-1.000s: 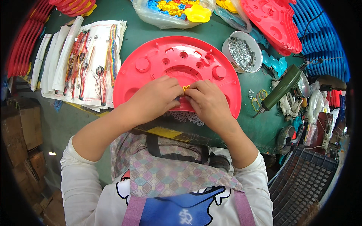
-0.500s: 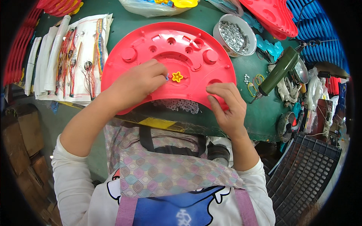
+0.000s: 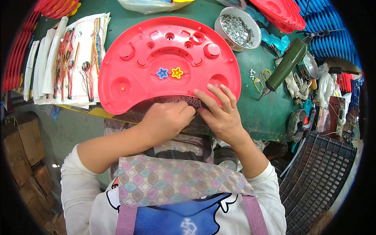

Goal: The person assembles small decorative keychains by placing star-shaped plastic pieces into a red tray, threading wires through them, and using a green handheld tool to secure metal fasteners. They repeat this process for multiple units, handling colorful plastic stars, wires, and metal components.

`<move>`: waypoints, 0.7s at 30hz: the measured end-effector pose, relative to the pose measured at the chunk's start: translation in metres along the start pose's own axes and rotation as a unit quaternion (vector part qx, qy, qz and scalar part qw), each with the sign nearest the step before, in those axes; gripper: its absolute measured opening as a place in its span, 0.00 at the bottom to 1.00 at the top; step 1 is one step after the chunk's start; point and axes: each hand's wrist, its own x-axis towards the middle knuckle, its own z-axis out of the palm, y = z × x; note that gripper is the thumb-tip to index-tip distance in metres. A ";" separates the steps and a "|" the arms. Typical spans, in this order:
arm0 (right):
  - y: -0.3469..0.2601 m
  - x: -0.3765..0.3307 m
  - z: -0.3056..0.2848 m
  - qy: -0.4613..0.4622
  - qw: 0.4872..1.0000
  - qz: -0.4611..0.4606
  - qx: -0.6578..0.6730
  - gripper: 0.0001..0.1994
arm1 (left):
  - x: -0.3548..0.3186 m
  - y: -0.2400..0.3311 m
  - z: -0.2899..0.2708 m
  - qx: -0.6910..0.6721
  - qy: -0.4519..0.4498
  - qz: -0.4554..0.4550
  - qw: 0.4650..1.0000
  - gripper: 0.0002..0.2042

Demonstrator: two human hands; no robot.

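While I'm watching the head feed from my end, the big red tray (image 3: 129, 84) is the anchor for everything: a half-moon plastic moulding lying flat on the green tabletop (image 3: 254, 113), curved edge away from the person. Dead centre on the tray sit a little blue flower piece (image 3: 162, 73) and a yellow flower piece (image 3: 177, 72), side by side and just about touching. Both hands are down at the tray's near straight edge, right where a patch of small dark bits (image 3: 184, 101) lies against it. Left hand (image 3: 166, 121) is curled into a loose fist with the fingers tucked in, pinching at something in that patch, though I honestly can't tell what, it's too small. Right hand (image 3: 219, 113) is spread flat, fingers (image 3: 223, 96) stretched out and resting over the tray's near right corner, not gripping anything, and the two hands touch each other at the thumbs. Off the tray's far right sits a round bowl (image 3: 250, 43) full of silvery screws (image 3: 237, 27). Right of the tray a green electric screwdriver (image 3: 286, 66) lies slanted, with a few loose yellow rings (image 3: 260, 78) between it and the tray. Left of the tray there's a stack of white sheets (image 3: 84, 35) with bundles of coloured wires (image 3: 66, 58) laid on them. Beyond the bowl, more red mouldings (image 3: 280, 13) and a stack of blue ones (image 3: 333, 35).
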 end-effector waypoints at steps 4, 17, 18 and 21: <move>0.000 0.007 -0.014 0.071 0.992 0.065 0.076 0.08 | 0.002 0.001 0.023 0.026 -0.029 -0.025 0.999 0.05; 0.049 0.091 0.007 -0.012 0.953 0.087 0.291 0.08 | 0.000 -0.006 -0.018 -0.005 0.102 0.111 0.989 0.07; 0.054 0.096 0.014 -0.013 0.969 0.045 0.243 0.08 | 0.002 -0.010 -0.028 -0.038 0.090 0.069 0.993 0.09; 0.058 0.105 0.025 -0.033 0.976 0.015 0.213 0.08 | 0.019 -0.033 -0.044 -0.027 0.156 -0.040 0.987 0.09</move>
